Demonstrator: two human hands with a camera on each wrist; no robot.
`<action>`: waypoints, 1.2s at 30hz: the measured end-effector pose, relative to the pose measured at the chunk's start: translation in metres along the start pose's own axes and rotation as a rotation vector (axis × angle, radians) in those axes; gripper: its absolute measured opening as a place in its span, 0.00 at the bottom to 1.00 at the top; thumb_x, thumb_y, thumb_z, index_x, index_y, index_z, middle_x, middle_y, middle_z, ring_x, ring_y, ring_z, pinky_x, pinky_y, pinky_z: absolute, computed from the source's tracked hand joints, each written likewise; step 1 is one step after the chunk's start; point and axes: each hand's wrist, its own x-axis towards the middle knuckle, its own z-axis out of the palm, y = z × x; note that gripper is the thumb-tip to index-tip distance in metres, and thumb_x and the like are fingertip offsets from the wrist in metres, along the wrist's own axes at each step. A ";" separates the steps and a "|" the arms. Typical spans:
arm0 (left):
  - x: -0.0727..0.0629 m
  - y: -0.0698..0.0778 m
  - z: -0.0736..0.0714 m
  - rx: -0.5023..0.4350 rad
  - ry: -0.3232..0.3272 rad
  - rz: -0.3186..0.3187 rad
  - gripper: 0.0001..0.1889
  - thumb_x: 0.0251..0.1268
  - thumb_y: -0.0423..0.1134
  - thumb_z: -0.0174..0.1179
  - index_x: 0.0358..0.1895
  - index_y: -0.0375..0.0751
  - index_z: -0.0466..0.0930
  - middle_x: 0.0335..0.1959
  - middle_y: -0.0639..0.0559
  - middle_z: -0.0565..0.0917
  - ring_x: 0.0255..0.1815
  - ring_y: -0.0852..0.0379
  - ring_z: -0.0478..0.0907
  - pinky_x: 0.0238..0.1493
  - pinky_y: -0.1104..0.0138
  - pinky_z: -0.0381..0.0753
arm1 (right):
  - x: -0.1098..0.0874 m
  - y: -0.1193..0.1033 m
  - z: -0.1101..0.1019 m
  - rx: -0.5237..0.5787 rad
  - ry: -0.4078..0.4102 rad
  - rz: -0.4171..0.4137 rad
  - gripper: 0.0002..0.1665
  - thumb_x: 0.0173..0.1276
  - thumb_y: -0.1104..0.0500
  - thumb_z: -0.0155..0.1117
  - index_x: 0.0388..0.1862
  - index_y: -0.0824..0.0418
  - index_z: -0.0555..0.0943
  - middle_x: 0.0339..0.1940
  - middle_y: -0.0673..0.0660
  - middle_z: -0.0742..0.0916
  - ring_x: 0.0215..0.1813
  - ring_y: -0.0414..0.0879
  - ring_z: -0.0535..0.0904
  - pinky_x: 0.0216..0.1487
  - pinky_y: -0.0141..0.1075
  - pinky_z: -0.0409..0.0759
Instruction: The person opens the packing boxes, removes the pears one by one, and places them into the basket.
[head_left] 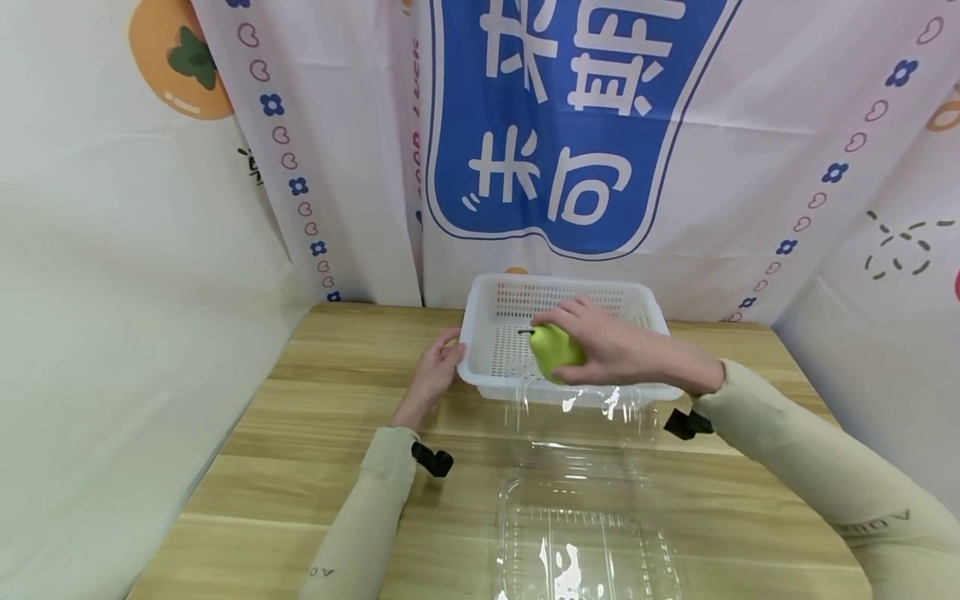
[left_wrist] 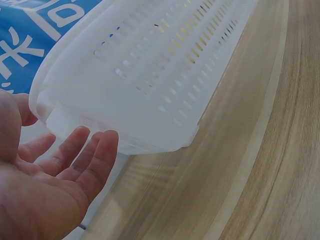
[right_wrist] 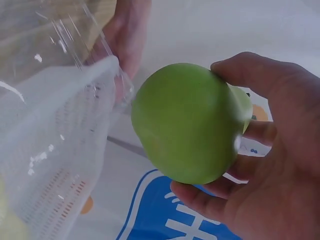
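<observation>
My right hand (head_left: 611, 337) grips a green pear (head_left: 553, 350) above the white plastic basket (head_left: 480, 312), its stem pointing left. In the right wrist view, the thumb and fingers stand round the pear (right_wrist: 185, 125), whose smooth skin faces the camera. At the basket's left end is my left hand (head_left: 435, 367). The left wrist view shows that hand (left_wrist: 55, 175) with its thumb behind the rim and fingertips against the outer wall of the basket (left_wrist: 125, 90). Something pale yellow shows inside the basket; the right hand hides part of the interior.
A clear plastic clamshell box (head_left: 585, 533) lies opened on the wooden table (head_left: 300, 467), its lid reaching the basket's front rim. Behind the table hangs a printed white cloth (head_left: 360, 167) with a blue sign. White cloth also borders both sides.
</observation>
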 end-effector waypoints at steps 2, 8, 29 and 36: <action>0.000 0.000 0.000 0.000 -0.001 -0.001 0.21 0.77 0.44 0.49 0.70 0.52 0.66 0.61 0.33 0.77 0.52 0.43 0.78 0.48 0.58 0.78 | 0.006 0.004 -0.004 0.019 -0.004 0.027 0.38 0.56 0.53 0.74 0.64 0.59 0.72 0.53 0.56 0.82 0.51 0.49 0.72 0.45 0.38 0.78; 0.001 -0.001 0.001 0.015 0.010 0.003 0.22 0.77 0.44 0.49 0.70 0.52 0.67 0.59 0.33 0.78 0.50 0.45 0.79 0.46 0.60 0.78 | 0.023 0.018 -0.012 0.089 -0.030 0.111 0.38 0.58 0.54 0.73 0.65 0.61 0.70 0.50 0.58 0.80 0.48 0.51 0.70 0.41 0.38 0.77; 0.002 -0.001 0.000 0.016 0.006 0.027 0.20 0.77 0.43 0.48 0.69 0.51 0.68 0.59 0.31 0.77 0.50 0.42 0.79 0.48 0.54 0.78 | 0.074 0.093 0.007 0.232 -0.078 0.299 0.32 0.64 0.51 0.69 0.62 0.60 0.67 0.53 0.59 0.80 0.47 0.50 0.77 0.46 0.40 0.79; 0.001 0.000 0.001 0.010 0.004 0.024 0.20 0.77 0.43 0.49 0.68 0.50 0.68 0.60 0.31 0.77 0.50 0.38 0.77 0.44 0.60 0.77 | 0.085 0.112 0.016 0.203 -0.127 0.323 0.30 0.65 0.54 0.67 0.60 0.62 0.66 0.51 0.60 0.80 0.45 0.51 0.75 0.46 0.40 0.78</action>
